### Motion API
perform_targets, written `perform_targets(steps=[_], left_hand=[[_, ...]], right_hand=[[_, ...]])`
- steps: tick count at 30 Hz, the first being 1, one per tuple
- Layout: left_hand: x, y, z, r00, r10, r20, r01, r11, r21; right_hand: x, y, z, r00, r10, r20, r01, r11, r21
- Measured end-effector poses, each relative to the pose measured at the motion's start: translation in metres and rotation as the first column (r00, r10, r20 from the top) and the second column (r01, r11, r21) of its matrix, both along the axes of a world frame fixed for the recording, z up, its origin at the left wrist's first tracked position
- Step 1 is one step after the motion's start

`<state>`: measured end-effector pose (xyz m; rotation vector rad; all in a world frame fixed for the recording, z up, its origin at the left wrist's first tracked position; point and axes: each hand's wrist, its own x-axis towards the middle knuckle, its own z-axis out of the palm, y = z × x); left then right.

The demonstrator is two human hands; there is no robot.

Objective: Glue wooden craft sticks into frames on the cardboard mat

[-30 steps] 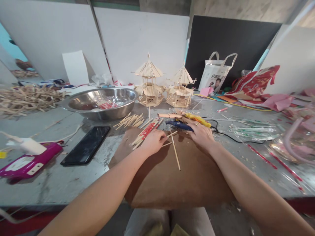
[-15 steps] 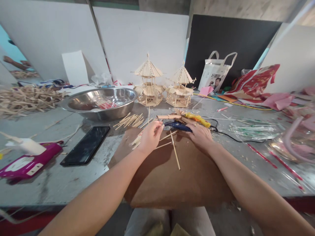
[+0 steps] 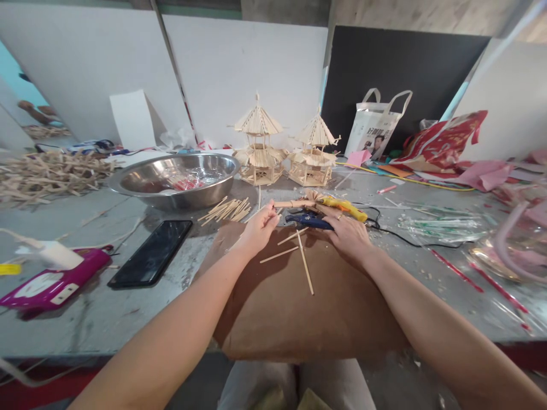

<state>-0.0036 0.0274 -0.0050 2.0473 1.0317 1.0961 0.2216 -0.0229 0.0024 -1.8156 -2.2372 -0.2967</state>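
Observation:
My left hand [image 3: 257, 229] is closed, its fingertips pinched together at the left end of a tan roll [image 3: 294, 204]. Whatever lies between those fingertips is too small to make out. My right hand [image 3: 348, 232] curls over the right end of a dark blue tool [image 3: 308, 220], whose exact kind is partly hidden. Just behind that hand lies a yellow tool [image 3: 345, 208] with a black cord. Thin wooden sticks [image 3: 305, 261] rest on the brown board [image 3: 311, 319] between my forearms. Beyond my left hand is a loose bunch of short sticks [image 3: 227, 209].
Two wooden stick pagodas [image 3: 258, 162] stand at the back. To the left are a steel basin [image 3: 149, 191], a black phone [image 3: 150, 254], a magenta device [image 3: 60, 282] and a wood-strip pile [image 3: 47, 176]. Plastic-wrapped items [image 3: 444, 224] and a white bag [image 3: 374, 128] are at right.
My left hand has moved slightly left and away from me, to the end of the tan roll. One stick on the board has slid left. My right hand stays on the blue tool.

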Motion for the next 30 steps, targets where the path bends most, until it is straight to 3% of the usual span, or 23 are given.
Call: perform_targets(steps=[10, 13, 18, 23, 30], left_hand=[[-0.0009, -0.0040, 0.0064, 1.000, -0.018, -0.015, 0.017, 0.995, -0.100], [-0.0012, -0.0020, 0.0051, 0.998, -0.059, -0.008, 0.058, 0.991, -0.122], [0.0000, 0.0022, 0.0014, 0.993, -0.111, 0.044, 0.117, 0.983, -0.145], [0.0005, 0.0018, -0.0003, 0.985, -0.099, 0.143, 0.127, 0.970, -0.205], [0.0000, 0.0013, -0.0013, 0.991, -0.083, 0.108, 0.104, 0.973, -0.204]], right_hand=[[0.0024, 0.0002, -0.0023, 0.998, -0.050, -0.045, 0.051, 0.998, 0.031], [0.0018, 0.0004, -0.0036, 0.990, -0.110, -0.093, 0.114, 0.993, 0.036], [-0.0022, 0.0001, -0.0053, 0.984, -0.090, -0.154, 0.100, 0.993, 0.062], [0.0008, 0.0009, -0.0053, 0.961, -0.092, -0.263, 0.126, 0.985, 0.116], [0.0073, 0.0050, -0.0065, 0.869, -0.042, -0.493, 0.151, 0.971, 0.183]])
